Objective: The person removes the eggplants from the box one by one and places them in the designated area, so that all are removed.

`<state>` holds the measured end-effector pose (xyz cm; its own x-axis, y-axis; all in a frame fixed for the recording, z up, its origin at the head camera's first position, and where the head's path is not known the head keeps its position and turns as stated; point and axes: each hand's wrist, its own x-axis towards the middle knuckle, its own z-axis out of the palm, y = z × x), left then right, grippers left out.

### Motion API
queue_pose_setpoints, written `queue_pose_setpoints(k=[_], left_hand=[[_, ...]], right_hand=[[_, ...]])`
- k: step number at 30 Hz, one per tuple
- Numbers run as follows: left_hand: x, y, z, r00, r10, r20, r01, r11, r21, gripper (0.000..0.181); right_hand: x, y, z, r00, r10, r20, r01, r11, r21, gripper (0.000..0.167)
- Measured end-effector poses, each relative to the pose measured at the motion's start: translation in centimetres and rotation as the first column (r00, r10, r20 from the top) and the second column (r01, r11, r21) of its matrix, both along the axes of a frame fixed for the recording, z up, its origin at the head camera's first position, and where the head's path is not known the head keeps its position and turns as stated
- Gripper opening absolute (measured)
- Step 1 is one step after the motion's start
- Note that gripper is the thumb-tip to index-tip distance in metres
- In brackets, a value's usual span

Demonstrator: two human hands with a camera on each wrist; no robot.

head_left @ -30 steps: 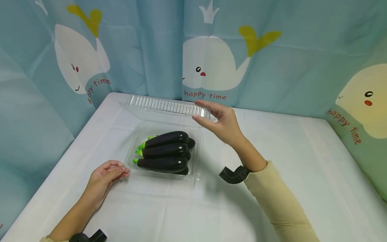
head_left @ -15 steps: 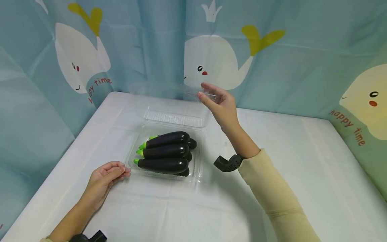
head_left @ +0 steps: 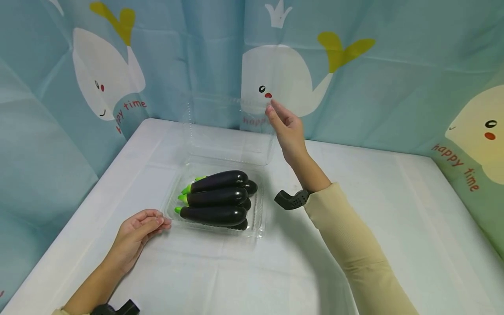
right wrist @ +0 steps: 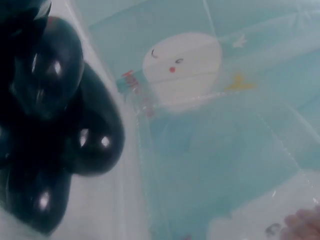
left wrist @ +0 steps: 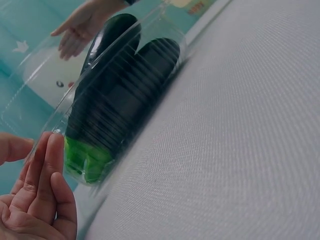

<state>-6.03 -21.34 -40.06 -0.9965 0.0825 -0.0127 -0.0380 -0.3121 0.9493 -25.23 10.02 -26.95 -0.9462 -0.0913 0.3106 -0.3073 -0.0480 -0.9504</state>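
A clear plastic clamshell box (head_left: 257, 218) stands on the table, holding several glossy black eggplants (head_left: 214, 215) with green stems pointing left. Its clear lid (head_left: 228, 146) stands raised along the back edge, nearly upright and hard to see against the curtain. My left hand (head_left: 138, 232) pinches the box's front left corner; in the left wrist view the thumb and fingers (left wrist: 54, 155) meet at the rim beside the green stems. At the lid's upper right edge, the thumb and fingers of my right hand (head_left: 289, 131) pinch the plastic. The right wrist view shows little of this hand.
A white cloth covers the table (head_left: 393, 227). Behind and at both sides hangs a blue curtain (head_left: 204, 52) printed with whales. Each wrist wears a black camera mount (head_left: 292, 199).
My right hand has risen and moved back slightly. The lid has swung upward from lying back behind the box to nearly upright. My left hand has stayed at the corner.
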Motion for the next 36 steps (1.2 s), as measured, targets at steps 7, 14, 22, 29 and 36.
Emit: queue_pose_setpoints(k=[7, 14, 22, 29, 36], left_hand=[[0.0, 0.0, 0.0, 1.0, 0.008, 0.008, -0.008, 1.0, -0.005, 0.006], [0.0, 0.0, 0.1, 1.0, 0.01, -0.01, -0.01, 1.0, -0.006, 0.007], [-0.1, 0.0, -0.1, 1.0, 0.006, -0.026, -0.006, 1.0, -0.018, 0.007], [-0.2, 0.0, -0.1, 0.999, 0.001, -0.038, -0.001, 1.0, -0.025, 0.007], [-0.1, 0.0, -0.1, 0.999, 0.003, -0.034, -0.004, 0.999, -0.032, 0.007]], right_hand=[[-0.7, 0.2, -1.1, 0.993, 0.089, 0.081, -0.092, 0.995, 0.038, 0.05], [-1.2, 0.4, -2.0, 0.98, 0.148, 0.135, -0.156, 0.987, 0.049, 0.054], [-2.0, 0.6, -3.6, 0.953, 0.185, 0.241, -0.169, 0.982, -0.085, 0.051], [-2.5, 1.0, -4.8, 0.936, 0.203, 0.288, -0.19, 0.979, -0.074, 0.049], [-2.9, 1.6, -5.6, 0.904, 0.277, 0.327, -0.241, 0.959, -0.146, 0.048]])
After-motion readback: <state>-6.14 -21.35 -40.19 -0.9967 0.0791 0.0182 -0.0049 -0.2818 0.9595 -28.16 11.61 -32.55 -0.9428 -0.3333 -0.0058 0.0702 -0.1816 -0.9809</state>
